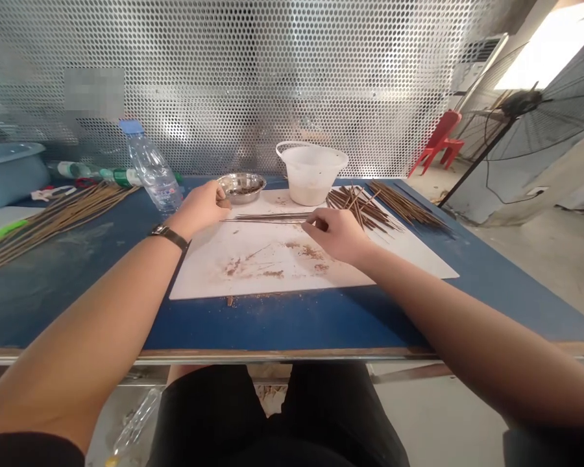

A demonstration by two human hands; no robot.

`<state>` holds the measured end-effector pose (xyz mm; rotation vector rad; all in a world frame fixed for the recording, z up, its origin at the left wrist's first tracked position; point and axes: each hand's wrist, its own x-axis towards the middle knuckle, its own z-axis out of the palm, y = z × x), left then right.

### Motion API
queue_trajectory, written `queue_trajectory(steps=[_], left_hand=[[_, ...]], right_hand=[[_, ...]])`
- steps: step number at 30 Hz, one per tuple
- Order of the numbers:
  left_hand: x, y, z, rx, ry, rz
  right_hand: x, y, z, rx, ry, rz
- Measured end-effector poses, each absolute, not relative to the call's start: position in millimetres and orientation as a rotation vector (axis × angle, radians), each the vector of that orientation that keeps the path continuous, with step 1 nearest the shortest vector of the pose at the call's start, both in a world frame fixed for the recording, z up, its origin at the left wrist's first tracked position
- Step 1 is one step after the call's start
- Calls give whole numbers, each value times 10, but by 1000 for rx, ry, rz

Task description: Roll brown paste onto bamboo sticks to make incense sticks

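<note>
White board [199, 279]: lies flat on a blue table [340, 324], its middle scattered with brown crumbs [316, 251].
Thin sticks [272, 218]: a loose row lies crosswise on the board, between the two hands.
Left hand [200, 206]: at the row's left end, just beside the steel bowl; its fingers are drawn in narrowly around a small brown lump [224, 203], which they partly hide. A dark watch [169, 236] circles the wrist.
Right hand [339, 233]: at the row's right end, fingers curled close to the thumb; I cannot tell whether a stick is pinched there.
Steel bowl [247, 196]: near the board's far edge, with dark pieces inside.
White bucket [314, 175]: upright, right of the bowl, handle resting at its rim.
Brown sticks [367, 209]: a crisscross pile beyond the right hand; a neater bundle [409, 206] lies to its right.
Clear bottle [153, 172]: blue-capped, beyond the left wrist.
Metal screen [272, 65]: perforated, behind everything on the table.
</note>
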<state>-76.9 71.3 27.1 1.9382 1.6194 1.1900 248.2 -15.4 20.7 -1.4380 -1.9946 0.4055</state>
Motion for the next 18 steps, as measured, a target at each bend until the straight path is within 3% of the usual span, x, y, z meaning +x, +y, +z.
queue_trajectory(steps=[9, 18], left_hand=[[-13, 73, 231, 1225, 842, 1190], [-13, 16, 153, 1463, 863, 1152]], right_hand=[[2034, 99, 241, -1160, -1938, 629], [2092, 80, -25, -922, -1946, 603]])
